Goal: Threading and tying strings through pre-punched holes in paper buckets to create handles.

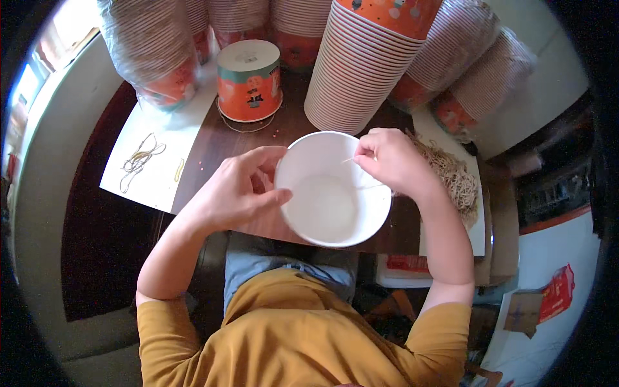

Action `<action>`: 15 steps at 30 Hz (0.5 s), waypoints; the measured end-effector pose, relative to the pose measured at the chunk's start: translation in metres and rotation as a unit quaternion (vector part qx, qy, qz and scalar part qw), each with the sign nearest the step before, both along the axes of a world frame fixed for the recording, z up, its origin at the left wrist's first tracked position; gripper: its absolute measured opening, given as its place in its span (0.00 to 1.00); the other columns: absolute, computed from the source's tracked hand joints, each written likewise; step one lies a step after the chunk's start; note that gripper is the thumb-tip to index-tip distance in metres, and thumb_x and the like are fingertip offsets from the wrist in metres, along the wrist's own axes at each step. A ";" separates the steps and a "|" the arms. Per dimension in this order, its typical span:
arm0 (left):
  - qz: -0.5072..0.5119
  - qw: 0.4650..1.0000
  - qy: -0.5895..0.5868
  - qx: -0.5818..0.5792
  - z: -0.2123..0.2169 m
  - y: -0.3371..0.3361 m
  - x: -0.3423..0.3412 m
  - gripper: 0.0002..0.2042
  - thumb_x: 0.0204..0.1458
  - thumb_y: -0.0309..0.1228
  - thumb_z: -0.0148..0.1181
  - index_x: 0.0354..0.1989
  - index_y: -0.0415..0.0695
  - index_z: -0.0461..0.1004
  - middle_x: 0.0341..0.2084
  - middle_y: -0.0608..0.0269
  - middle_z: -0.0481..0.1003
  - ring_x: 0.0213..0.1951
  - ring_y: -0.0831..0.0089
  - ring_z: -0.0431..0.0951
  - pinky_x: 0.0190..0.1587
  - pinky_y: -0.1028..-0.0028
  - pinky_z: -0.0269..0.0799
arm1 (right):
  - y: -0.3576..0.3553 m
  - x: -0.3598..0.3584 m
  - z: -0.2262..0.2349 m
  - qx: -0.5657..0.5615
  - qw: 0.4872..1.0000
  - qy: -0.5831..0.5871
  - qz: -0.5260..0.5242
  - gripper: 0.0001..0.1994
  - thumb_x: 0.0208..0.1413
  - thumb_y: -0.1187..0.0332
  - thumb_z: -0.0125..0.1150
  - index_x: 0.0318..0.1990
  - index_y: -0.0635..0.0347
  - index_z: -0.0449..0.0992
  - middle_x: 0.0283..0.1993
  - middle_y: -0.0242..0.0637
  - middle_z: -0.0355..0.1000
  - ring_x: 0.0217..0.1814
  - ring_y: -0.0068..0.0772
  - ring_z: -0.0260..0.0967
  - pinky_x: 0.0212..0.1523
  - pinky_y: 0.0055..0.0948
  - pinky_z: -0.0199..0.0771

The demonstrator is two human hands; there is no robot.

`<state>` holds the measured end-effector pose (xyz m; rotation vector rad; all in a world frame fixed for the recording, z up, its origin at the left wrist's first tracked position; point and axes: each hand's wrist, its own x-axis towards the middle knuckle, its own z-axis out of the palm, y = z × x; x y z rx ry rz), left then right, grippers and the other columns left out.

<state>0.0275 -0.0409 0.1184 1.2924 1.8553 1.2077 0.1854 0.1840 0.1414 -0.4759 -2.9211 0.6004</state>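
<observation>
Both hands meet over a white round paper bowl [334,193], held just above the near edge of the dark brown wooden table [219,151], its open mouth turned up toward the camera. The left hand [240,187] clamps the bowl's left rim, thumb lying inside and fingers curled behind the wall. The right hand [387,158] pinches a thin pale elastic band [361,173] between thumb and forefinger at the upper right rim, with one strand running down across the inside of the bowl.

By the look of it the band is being drawn around the bowl; the next move would call for stretching it wider than the rim while the left hand keeps the bowl from turning.

Room is tight. Just right of the right hand lies a heap of tan elastic bands [451,177] on a white sheet, near the table's right edge. To the left, a white paper sheet [161,171] carries a few loose bands. Farther off stand one upturned orange paper bowl [249,80] and tall slanting stacks of orange-and-white paper bowls [351,71], close enough that a wide sweep might knock them.
</observation>
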 end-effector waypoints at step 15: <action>0.206 0.977 0.037 0.051 -0.032 0.002 0.016 0.09 0.45 0.24 0.58 0.34 0.32 0.74 0.22 0.57 0.76 0.25 0.75 0.76 0.31 0.76 0.72 | -0.044 0.019 0.007 0.053 0.992 0.112 -0.009 0.04 0.49 0.74 0.57 0.26 0.65 0.73 0.27 0.46 0.68 0.30 0.50 0.70 0.33 0.44 0.71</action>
